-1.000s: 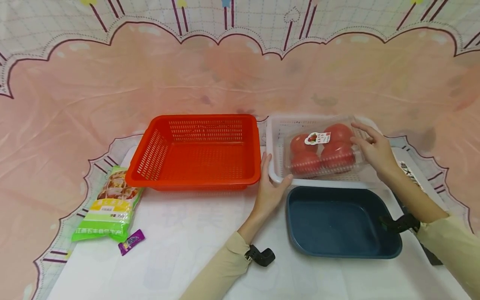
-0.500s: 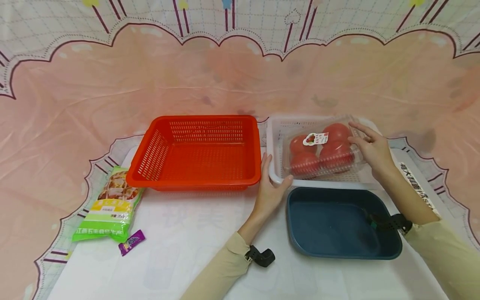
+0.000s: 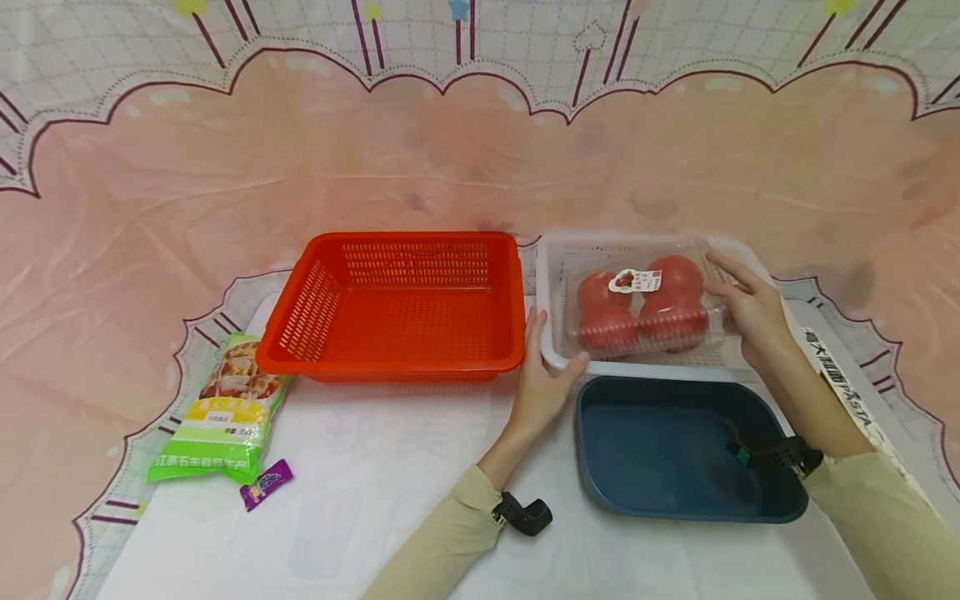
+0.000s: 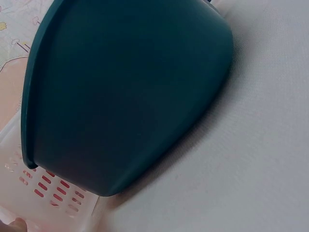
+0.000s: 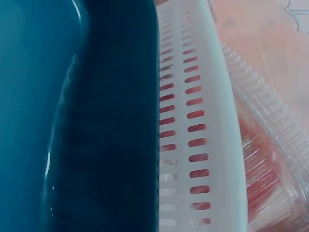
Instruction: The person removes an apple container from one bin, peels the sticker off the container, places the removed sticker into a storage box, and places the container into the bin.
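A clear plastic pack of red tomatoes with a white label lies in the white slotted basket at the back right. My right hand grips the pack's right end, fingers on top and thumb at the side. My left hand rests against the basket's front left corner, fingers straight up its left wall and thumb along the front rim. The right wrist view shows the basket's wall and the ribbed pack close up.
An orange slotted basket stands left of the white one. A dark blue tub sits in front of it, under my right forearm, also filling the left wrist view. A green food packet and a small purple sachet lie at front left.
My right hand has eased the tomato pack a little lower and more level in the white basket. My left hand has stayed at the basket's corner.
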A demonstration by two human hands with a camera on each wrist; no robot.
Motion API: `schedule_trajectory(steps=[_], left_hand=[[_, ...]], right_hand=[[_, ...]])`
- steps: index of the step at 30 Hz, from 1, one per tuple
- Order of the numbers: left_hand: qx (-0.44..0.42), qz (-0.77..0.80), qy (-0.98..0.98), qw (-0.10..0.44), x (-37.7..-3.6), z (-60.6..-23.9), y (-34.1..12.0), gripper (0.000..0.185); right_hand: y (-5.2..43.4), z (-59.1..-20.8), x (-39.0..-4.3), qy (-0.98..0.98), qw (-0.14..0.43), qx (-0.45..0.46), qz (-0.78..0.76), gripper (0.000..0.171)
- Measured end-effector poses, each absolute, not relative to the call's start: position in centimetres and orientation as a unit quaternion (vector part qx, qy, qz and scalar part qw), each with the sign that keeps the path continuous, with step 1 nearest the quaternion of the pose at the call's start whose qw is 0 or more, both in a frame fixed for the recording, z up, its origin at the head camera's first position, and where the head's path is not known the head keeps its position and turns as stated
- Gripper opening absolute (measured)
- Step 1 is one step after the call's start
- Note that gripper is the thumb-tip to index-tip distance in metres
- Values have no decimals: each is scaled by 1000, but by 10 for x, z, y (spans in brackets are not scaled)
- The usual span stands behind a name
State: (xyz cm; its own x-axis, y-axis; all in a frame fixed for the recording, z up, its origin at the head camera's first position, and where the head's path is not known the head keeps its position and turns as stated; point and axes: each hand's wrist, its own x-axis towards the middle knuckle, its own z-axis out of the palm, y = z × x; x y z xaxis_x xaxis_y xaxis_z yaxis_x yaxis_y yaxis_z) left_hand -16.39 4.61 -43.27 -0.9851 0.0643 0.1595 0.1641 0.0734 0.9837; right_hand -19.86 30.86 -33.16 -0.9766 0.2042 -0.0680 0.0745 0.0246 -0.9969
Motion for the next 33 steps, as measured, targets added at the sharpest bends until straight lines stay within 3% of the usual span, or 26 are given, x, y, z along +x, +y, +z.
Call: schedule_trajectory(steps=[11,18,33], left_hand=[[-88,-679,-727,46,-163,-432,47,79],[-87,-679,-728,42,-163,-432,46,80],[-72,-678,-732,24,-164,-431,45,81]], right_hand=[[319,-340,-195,-664,39,-79,743,44],[325,-344,-196,-597,33,-50,800,33],[333,-351,-195,-558,4,-62,827,33]])
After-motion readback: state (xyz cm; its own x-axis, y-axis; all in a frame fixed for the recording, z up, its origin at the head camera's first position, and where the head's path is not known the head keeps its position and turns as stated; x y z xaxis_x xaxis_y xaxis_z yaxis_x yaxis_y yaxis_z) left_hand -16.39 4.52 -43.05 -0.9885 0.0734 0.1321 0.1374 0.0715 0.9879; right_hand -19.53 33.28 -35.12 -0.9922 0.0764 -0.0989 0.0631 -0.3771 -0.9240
